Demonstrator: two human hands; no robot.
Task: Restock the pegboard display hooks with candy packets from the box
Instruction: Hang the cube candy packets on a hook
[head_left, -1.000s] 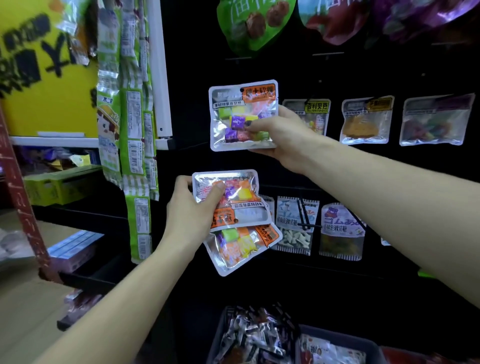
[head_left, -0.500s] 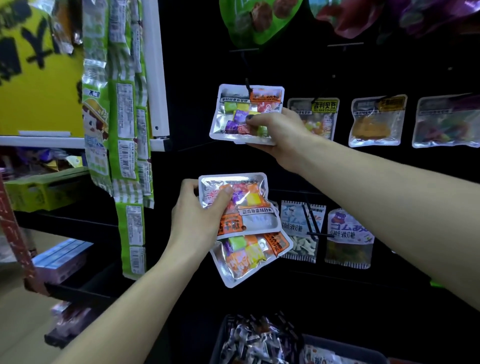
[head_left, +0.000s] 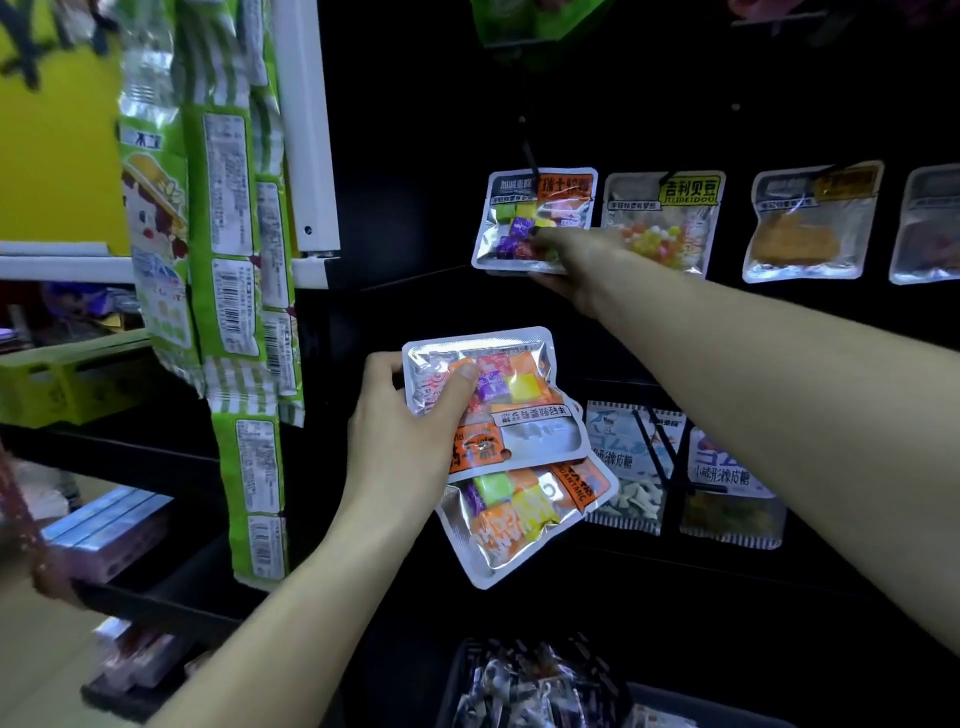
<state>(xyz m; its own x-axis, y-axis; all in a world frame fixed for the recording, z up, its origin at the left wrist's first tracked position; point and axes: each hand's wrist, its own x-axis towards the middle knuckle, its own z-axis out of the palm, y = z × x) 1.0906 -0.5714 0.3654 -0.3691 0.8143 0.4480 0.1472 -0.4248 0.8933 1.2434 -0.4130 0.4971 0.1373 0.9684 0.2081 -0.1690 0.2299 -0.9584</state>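
Looking through the head cam, the right hand (head_left: 566, 262) pinches the bottom edge of a clear foil-edged packet of colourful candy cubes (head_left: 537, 218), its top hole right at the thin black peg hook (head_left: 530, 150) straight above the fingers, so sliding it on looks like the next bit. Lower down, nearer the camera, the left hand (head_left: 402, 439) grips two spare foil candy packets (head_left: 511, 447), fanned and tilted, above the dark box of sweets (head_left: 524, 686).

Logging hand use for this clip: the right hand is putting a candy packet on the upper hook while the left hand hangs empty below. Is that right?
Not quite. The head view shows the left hand is not empty: it grips two spare candy packets, thumb pressed on the top one. The rest stands: the right hand holds a candy packet up at the upper hook.
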